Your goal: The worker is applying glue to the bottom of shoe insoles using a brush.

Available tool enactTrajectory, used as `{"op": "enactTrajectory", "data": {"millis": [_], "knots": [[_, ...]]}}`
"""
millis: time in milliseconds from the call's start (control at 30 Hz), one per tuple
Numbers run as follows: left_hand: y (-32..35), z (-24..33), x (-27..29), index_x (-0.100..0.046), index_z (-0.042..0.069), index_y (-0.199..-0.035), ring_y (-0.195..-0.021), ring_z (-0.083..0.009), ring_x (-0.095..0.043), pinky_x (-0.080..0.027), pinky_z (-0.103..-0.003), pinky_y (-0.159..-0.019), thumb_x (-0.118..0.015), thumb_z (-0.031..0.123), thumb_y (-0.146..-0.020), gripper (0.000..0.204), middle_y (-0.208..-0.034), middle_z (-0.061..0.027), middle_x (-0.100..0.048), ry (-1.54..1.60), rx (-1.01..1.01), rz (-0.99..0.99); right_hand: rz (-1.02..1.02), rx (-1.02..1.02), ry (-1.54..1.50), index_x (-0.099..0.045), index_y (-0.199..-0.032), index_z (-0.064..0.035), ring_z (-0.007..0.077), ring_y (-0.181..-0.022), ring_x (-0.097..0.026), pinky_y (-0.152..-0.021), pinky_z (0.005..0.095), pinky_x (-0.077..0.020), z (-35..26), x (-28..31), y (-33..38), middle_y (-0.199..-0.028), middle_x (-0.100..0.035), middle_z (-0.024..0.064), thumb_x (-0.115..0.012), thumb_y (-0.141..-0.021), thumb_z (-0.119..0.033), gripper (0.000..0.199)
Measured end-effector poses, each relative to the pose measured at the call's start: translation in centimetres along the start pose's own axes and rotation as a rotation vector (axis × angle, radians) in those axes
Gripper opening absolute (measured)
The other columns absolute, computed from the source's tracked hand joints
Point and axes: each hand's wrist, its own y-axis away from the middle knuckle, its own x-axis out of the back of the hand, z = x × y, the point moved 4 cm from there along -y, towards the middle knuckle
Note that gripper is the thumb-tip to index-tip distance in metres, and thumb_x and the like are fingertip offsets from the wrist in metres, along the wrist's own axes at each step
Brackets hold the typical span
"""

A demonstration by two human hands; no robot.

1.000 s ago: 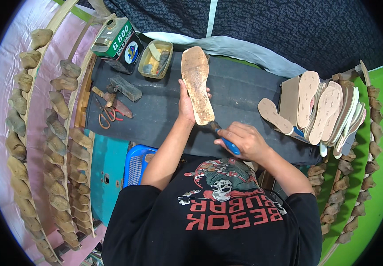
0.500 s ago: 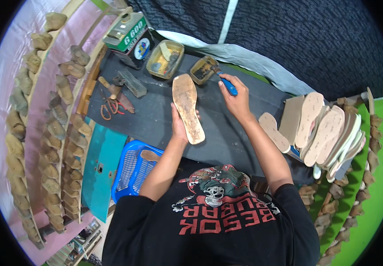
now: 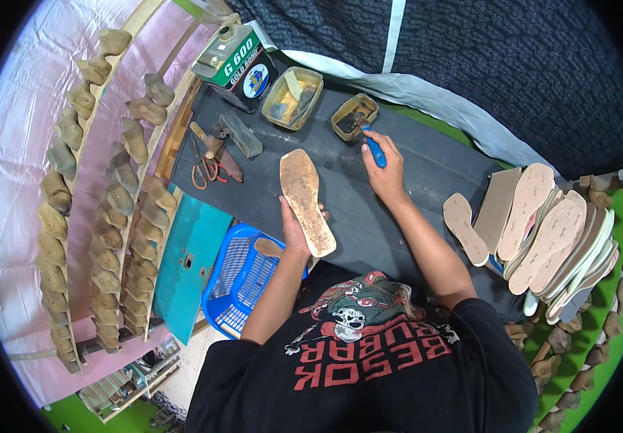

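below and left of the small tub (image 3: 347, 110), well apart from it, the left hand (image 3: 293, 225) clamps a mottled brown sole (image 3: 301, 195), thumb along one edge and fingertips showing at the other. just below the tub, the right hand (image 3: 388, 170) pinches a blue-handled brush (image 3: 375, 152) between thumb and fingers, its dark head inside the tub (whether it meets the contents, i cannot tell). loading it well likely calls for a loose wrist, a wipe against the tub's wall and the sole held away from drips.

far left of the tub hang racks of wooden lasts (image 3: 69, 130); nearer come scissors (image 3: 200, 160), a blue basket (image 3: 228, 270) lower down, a green-and-black can (image 3: 235, 65) and a grey block (image 3: 240, 136). the larger tub (image 3: 310, 107), just left of the small one, seems the closest obstacle to a sideways swing. right of the small tub and lower, stacked insoles (image 3: 535, 242) lie near the right elbow (image 3: 455, 285), which is best tucked in.
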Motion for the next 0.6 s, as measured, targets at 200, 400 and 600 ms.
{"op": "enactTrajectory", "data": {"millis": [200,400,600], "knots": [[-1.0,-0.3,-2.3,-0.057,0.009,-0.127,-0.079,-0.0246,-0.063,-0.055,-0.041,-0.072,-0.038,0.071,-0.1,0.071,-0.096,-0.0115,-0.064,-0.09,-0.032,-0.026,0.174,-0.308,-0.628,-0.065,-0.125,0.0018,0.0141,-0.098,-0.067,-0.088,0.0289,-0.0536,4.4,0.4,-0.8,-0.11,-0.072,0.0102,-0.062,-0.099,-0.011,0.029],[-3.4,1.1,-3.3,-0.057,0.008,-0.129,-0.077,-0.0291,-0.063,-0.056,-0.041,-0.072,-0.037,0.075,-0.097,0.077,-0.09,-0.0151,-0.064,-0.17,-0.043,-0.072,-0.072,-0.363,-0.65,-0.065,-0.125,0.0001,0.0133,-0.094,-0.068,-0.081,0.0272,-0.0537,5.2,-0.6,-0.5,-0.111,-0.072,0.0104,-0.063,-0.099,-0.012,0.029],[-2.3,-1.2,-2.6,-0.057,0.01,-0.129,-0.073,-0.0279,-0.062,-0.057,-0.04,-0.071,-0.036,0.075,-0.097,0.076,-0.087,-0.0151,-0.063,-0.123,0.046,-0.036,0.072,-0.474,-0.625,-0.061,-0.121,-0.0006,0.0128,-0.087,-0.067,-0.075,0.0271,-0.0548,8.4,-1.8,-2.5,-0.105,-0.071,0.0084,-0.064,-0.098,-0.012,0.026]]}}
